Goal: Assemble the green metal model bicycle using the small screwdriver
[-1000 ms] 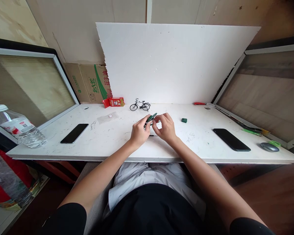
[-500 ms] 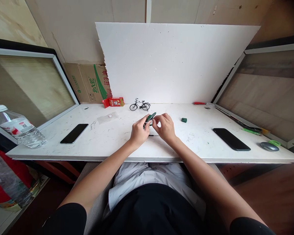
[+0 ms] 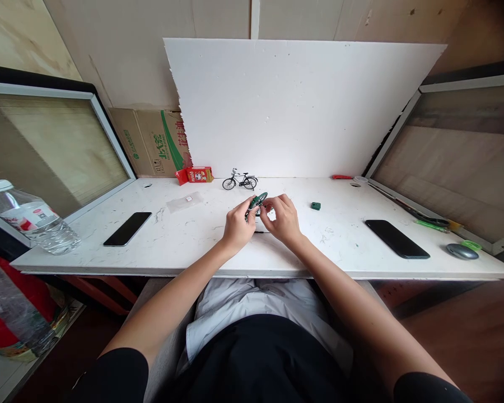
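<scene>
Piece (image 3: 257, 202): small, dark green, held just above the middle of the table (image 3: 193, 246), between both hands.
Left hand (image 3: 236, 228): fingers (image 3: 246, 209) closed around the lower end of the piece, gripping it.
Right hand (image 3: 283, 221): fingers (image 3: 273, 205) pinched together at the upper end, touching the piece.
Change: almost none over the last second. The left hand and right hand keep their places and grips, and the piece has tilted only slightly, so this looks like fine fingertip work done on the spot.
Hidden: the shape of the piece is too small to tell. What the right fingertips pinch is covered, and so is most of a thin dark thing under the hands.
Around: bicycle (image 3: 239, 181) just behind, green block (image 3: 316, 206) near on the right, a phone (image 3: 127, 228) well to the left, another phone (image 3: 397, 239) well to the right.
</scene>
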Demonstrator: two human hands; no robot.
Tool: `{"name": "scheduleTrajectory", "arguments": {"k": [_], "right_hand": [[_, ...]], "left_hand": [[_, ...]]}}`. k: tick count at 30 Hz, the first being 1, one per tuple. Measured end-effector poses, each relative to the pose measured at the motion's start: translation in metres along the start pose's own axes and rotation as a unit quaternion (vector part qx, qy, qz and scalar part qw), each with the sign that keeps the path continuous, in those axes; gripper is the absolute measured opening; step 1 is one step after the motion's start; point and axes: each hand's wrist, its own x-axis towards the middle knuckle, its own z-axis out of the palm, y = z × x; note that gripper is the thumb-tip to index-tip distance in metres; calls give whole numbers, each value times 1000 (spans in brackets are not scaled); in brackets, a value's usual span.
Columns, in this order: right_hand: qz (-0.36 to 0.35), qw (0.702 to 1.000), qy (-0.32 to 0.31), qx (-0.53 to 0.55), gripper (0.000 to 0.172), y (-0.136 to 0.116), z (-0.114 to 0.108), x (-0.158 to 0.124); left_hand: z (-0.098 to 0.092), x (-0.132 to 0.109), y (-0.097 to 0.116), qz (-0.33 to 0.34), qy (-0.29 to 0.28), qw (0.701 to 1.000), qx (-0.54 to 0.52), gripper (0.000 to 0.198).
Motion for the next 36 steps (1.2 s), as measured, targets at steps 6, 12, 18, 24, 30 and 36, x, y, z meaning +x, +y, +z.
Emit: {"name": "scheduleTrajectory", "arguments": {"k": [6, 12, 18, 24, 30, 36], "right_hand": [[-10, 1000, 12, -5, 3, 2, 1, 0], [0, 1000, 4, -13, 2, 3, 3, 0], [-5, 1000, 6, -23, 6, 2, 3, 0], [-6, 999, -2, -32, 16, 2, 3, 1], [-2, 1000, -11, -20, 17, 2, 1, 0], [132, 983, 40, 121, 30, 14, 8, -3]], "left_hand": [[1, 0, -3, -2, -10, 1000, -4, 30], [1, 1, -4, -13, -24, 1000, 4, 26], [0, 1, -2, -12, -26, 1000, 7, 25], [1, 0, -4, -9, -25, 1000, 13, 25], [0, 1, -4, -22, -25, 999, -1, 24], [-2, 6, -6, -68, -26, 995, -66, 25]]}}
